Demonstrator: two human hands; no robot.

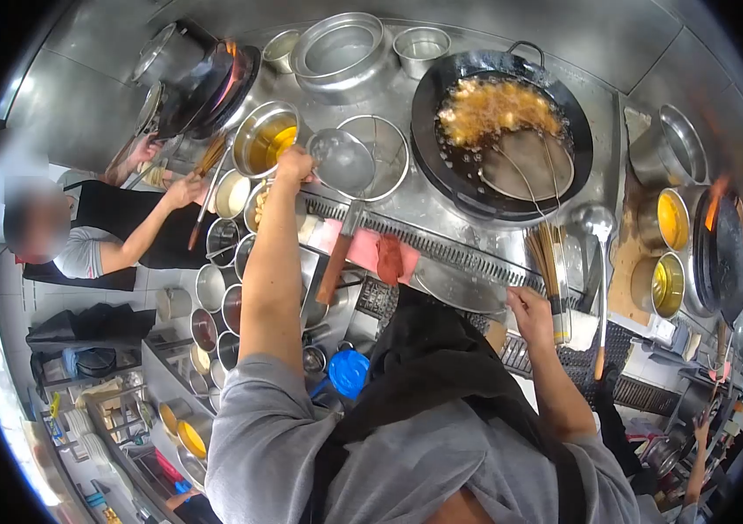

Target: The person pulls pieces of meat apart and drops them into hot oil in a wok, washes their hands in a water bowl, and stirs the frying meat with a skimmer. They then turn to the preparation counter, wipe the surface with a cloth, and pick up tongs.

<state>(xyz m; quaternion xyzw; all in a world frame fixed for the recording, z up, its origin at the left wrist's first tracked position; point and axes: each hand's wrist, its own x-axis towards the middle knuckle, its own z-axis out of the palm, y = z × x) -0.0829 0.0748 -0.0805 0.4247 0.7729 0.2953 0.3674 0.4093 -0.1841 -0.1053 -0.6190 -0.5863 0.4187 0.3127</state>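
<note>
My left hand [295, 163] is closed beside the rim of a metal bowl of yellow liquid [253, 144]; what its fingers grip is hidden. A round grey pan-shaped utensil [342, 163] overlaps a wire-handled metal ring just to its right. Near the counter's front edge, my right hand [530, 314] is closed, its fingertips meeting the edge of a shallow round metal tray [463, 290]. Ahead, golden pieces of food [502, 112] bubble in dark oil in a large black wok [428, 166]. A round mesh strainer [524, 170] rests partly in that oil.
A bamboo brush [543, 262] and a long-handled ladle [598, 223] are right of the wok. Flames rise by another wok [721, 253]. At left, a co-worker's hand [184, 190] works near a flaming burner. A wooden handle [336, 266] crosses the slotted counter edge.
</note>
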